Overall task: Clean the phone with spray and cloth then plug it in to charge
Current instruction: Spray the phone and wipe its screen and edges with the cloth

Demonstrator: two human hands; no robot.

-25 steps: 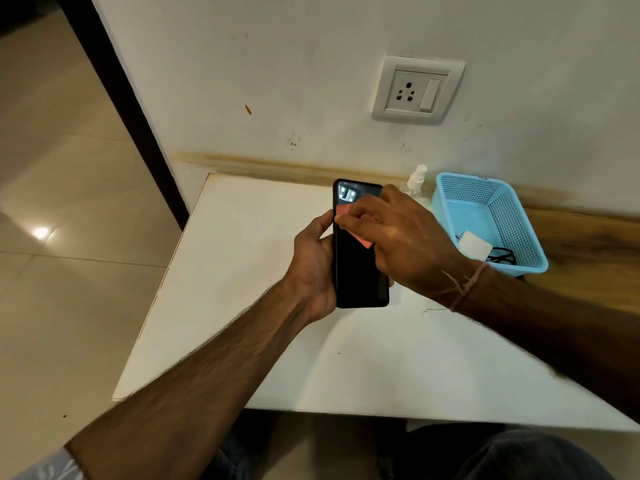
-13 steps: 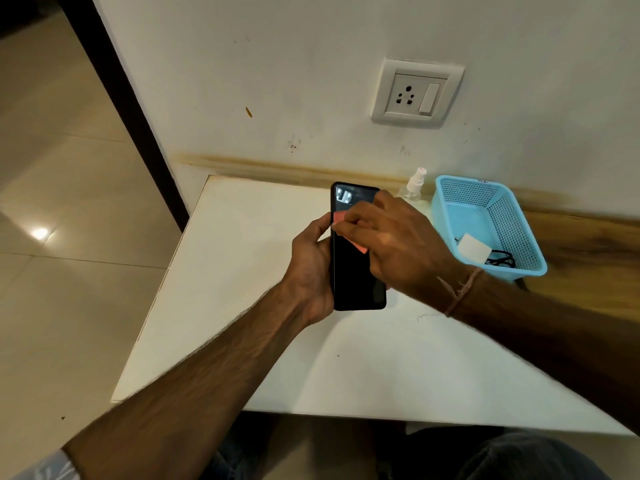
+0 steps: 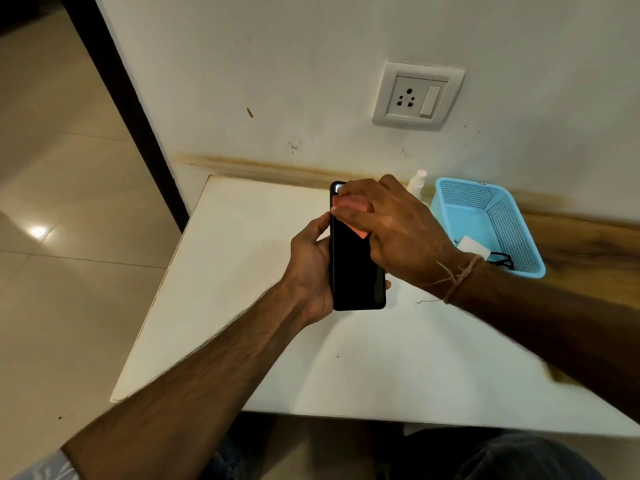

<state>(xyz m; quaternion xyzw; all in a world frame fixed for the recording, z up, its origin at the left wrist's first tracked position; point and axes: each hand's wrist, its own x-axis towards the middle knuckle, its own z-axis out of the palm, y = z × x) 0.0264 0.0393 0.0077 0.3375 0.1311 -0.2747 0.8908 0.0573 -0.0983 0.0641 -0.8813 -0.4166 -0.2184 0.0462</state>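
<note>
Head view: the right hand (image 3: 391, 230) has moved its pink cloth (image 3: 349, 206) up to the phone (image 3: 356, 271) top; the left hand (image 3: 311, 268) still grips the phone. No writing is readable.

The left hand (image 3: 311, 268) reaches in from the lower left with the forearm stretched forward, palm turned inward, thumb up along one edge and fingertips curled around the far edge. The right hand (image 3: 391, 230) comes from the right, back upward, fingers flat and pressing down, a thread band round its wrist.
</note>
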